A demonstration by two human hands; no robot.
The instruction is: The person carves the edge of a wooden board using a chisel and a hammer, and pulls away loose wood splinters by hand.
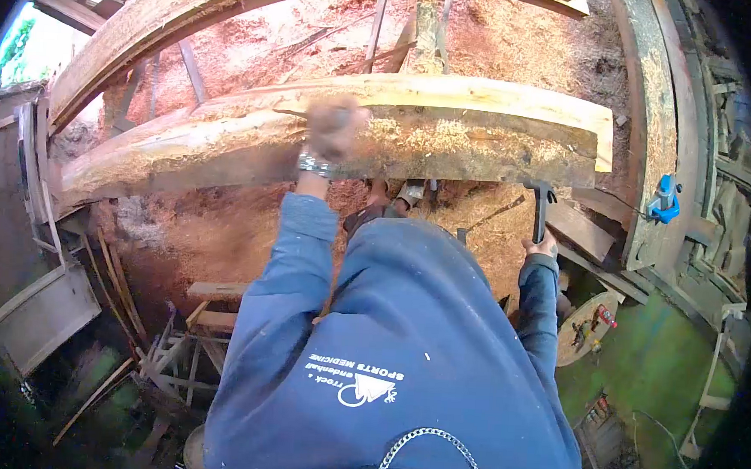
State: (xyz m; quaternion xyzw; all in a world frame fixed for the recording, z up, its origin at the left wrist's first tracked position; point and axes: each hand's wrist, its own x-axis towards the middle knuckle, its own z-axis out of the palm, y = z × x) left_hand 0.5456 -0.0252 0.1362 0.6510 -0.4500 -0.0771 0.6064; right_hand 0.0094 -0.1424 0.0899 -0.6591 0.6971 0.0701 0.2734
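My left hand (335,129), blurred by motion, is closed above the wooden beam (475,146) in front of me. A thin dark piece (291,112) sticks out on its left side; its kind is too smeared to tell. A metal band circles that wrist. Lower and to the right, my right hand (543,243) is wrapped around the handle of a dark hammer (540,212). The hammer's head points away from me, close to the beam's near edge at its right end. Wood shavings lie on the beam's top.
A second long timber (191,13) spans the far side. A blue power tool (666,201) rests on the plank (657,123) at right. Beside my right arm stands a round stool-like top (586,329) with small items. Sawdust covers the ground; a chair (44,317) is at left.
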